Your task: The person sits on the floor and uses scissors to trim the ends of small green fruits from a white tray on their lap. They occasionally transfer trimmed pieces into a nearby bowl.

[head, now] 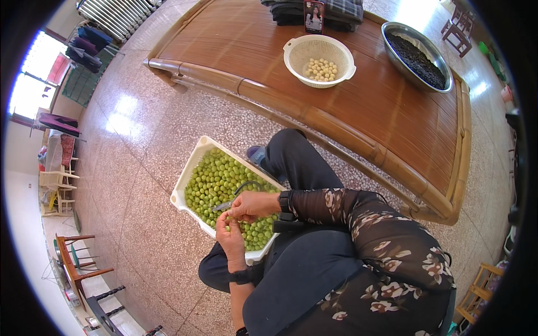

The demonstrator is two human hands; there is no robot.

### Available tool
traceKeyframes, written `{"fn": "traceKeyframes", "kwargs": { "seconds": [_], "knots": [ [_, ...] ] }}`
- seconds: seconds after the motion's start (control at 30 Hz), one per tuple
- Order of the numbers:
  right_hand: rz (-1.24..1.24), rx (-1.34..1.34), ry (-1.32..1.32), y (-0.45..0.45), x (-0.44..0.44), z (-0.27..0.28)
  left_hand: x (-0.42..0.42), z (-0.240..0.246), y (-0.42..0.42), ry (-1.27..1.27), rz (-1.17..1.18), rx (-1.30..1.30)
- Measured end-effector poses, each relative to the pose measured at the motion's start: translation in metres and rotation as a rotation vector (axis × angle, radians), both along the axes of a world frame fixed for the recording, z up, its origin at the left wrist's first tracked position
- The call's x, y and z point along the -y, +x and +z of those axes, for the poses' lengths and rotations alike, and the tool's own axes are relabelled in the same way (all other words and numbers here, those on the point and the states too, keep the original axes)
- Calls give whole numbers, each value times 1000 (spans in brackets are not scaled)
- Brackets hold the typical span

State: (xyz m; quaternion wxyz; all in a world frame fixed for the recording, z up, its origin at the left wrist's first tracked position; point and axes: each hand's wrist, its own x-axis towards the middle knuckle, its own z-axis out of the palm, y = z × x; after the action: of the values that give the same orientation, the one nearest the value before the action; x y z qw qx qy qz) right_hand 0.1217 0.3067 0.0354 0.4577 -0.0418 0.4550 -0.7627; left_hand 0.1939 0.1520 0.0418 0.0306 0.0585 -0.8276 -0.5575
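A white plastic crate [188,206] full of small round green fruits [216,176] sits tilted before me, against my legs. Over its near part, my left hand [231,237] pinches a green fruit [228,228] between its fingers. My right hand [252,205] meets it there, fingertips touching or almost touching those of the left. A pair of scissors [223,206] with a dark looped handle lies along my right hand, its blades pointing left over the fruits. The hand hides part of the handle. What the right fingertips pinch is too small to tell.
A low bamboo table [235,50] stands ahead. It bears a cream colander [294,54] with pale round pieces, a metal basin [449,84] of dark material, a phone [314,17] and folded clothes [342,12]. Wooden chairs [80,252] line the left wall.
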Motion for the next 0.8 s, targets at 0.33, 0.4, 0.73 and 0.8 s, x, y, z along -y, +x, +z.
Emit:
{"fn": "traceKeyframes", "kwargs": {
  "seconds": [0.33,0.4,0.73,0.8],
  "knots": [
    [-65,-190,67,5,-4,5,1,2,5,-90,32,-37],
    [-105,-275,126,6,-4,6,2,2,4,-63,30,-17],
    [-92,-568,181,2,-3,-3,2,6,9,301,11,142],
    [-87,-580,207,2,-3,-3,2,6,8,324,8,147]
  ]
}}
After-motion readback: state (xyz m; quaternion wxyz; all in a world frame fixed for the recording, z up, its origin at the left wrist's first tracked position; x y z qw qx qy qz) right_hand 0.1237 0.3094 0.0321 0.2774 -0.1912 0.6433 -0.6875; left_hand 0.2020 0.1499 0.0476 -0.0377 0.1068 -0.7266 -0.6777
